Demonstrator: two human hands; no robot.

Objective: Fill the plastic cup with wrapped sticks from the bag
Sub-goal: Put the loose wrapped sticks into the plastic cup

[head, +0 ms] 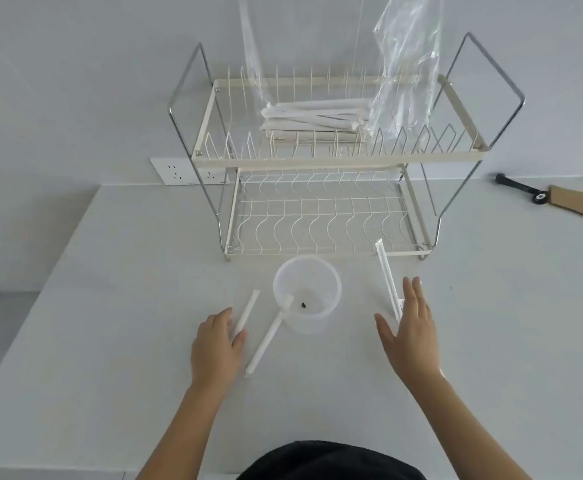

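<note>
A clear plastic cup [306,317] stands on the white table in front of the dish rack. One wrapped stick [266,341] leans out over its near-left rim, its lower end resting on the table. My left hand [215,344] is left of the cup, fingers curled on the lower end of a second wrapped stick [248,310]. My right hand [411,327] is right of the cup, fingers spread; a third stick [385,271] lies just beyond it, its near end hidden by the fingers. The clear bag [404,64] and a pile of sticks [317,112] sit on the rack's top tier.
The two-tier wire dish rack [324,157] stands directly behind the cup. A wall socket [179,171] is at its left. A black-handled tool [518,187] and a cardboard piece [581,202] lie at the far right. The table's left edge [41,271] runs diagonally.
</note>
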